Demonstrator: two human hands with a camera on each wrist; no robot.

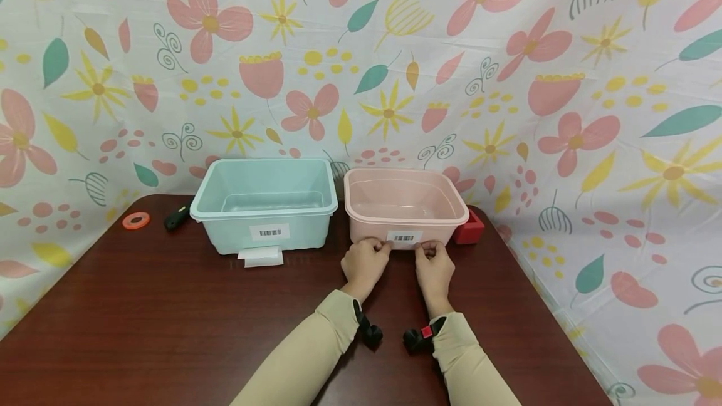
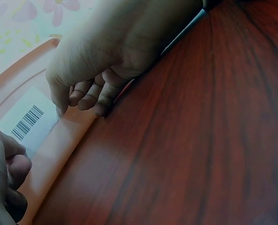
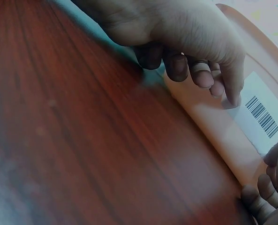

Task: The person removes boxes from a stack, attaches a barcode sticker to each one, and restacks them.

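Observation:
A white barcode label lies against the front wall of a pink plastic bin. At the label's left lower corner, my left hand pinches its edge with bent fingers. My right hand does likewise at the right lower corner, thumb and index finger close together. The right wrist view shows the left thumb on the label's corner, the other fingers curled beneath. In the left wrist view the right thumb touches the opposite corner. The fingertips partly hide both corners.
Left of the pink bin stands a light blue bin with its own barcode label; white paper lies at its foot. A red box sits behind right. Orange tape and a dark-handled tool lie at the far left.

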